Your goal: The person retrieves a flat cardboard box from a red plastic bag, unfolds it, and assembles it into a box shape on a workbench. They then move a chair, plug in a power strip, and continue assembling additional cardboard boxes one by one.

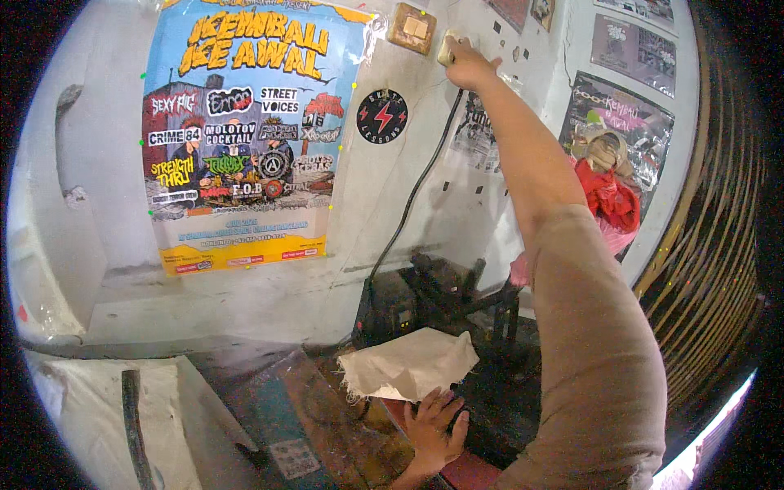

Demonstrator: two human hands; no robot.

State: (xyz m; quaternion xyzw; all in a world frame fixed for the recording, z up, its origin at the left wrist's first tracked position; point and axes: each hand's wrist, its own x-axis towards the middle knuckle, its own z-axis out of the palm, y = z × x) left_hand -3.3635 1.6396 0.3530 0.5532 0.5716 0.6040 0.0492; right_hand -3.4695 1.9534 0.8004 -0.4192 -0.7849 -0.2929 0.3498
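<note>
Socket (446,51) right of the poster (245,147) meets our right hand (472,67), fingers curled, hold unclear; below poster level, our left hand (437,429) spreads against cloth (408,363). We should steady the socket, sparing the cable (422,181).

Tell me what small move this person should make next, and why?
Perhaps shift the right hand slightly off the cream wall fitting, so the connection can be checked: the hand partly covers it, and the black cable slants down the wall from just below that hand.
</note>
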